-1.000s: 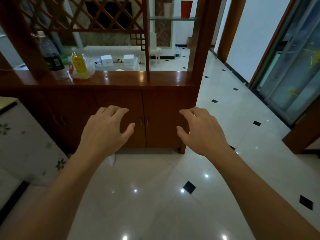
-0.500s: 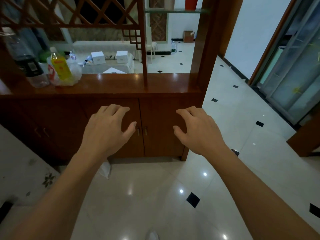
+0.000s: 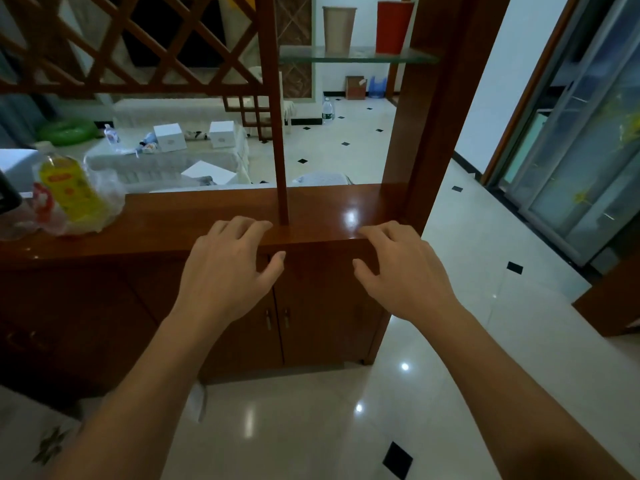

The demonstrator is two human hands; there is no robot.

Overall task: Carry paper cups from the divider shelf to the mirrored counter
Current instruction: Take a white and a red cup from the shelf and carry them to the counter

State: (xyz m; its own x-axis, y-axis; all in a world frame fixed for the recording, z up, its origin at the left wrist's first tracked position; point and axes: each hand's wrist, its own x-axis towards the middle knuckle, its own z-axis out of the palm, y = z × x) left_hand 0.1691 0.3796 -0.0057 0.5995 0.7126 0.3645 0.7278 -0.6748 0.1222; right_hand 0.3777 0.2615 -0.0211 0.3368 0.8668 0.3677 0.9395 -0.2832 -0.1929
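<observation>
High above our spread, empty fingers (image 3: 242, 225), two paper cups (image 3: 338, 28) stood on a glass shelf (image 3: 356, 57); we judged a clumsy reach might topple them.

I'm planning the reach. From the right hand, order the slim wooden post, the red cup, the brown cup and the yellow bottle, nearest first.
From the right hand:
1. Slim wooden post, just left.
2. Red cup and brown cup, up on the glass shelf: too close to call.
3. Yellow bottle, far left.
</observation>
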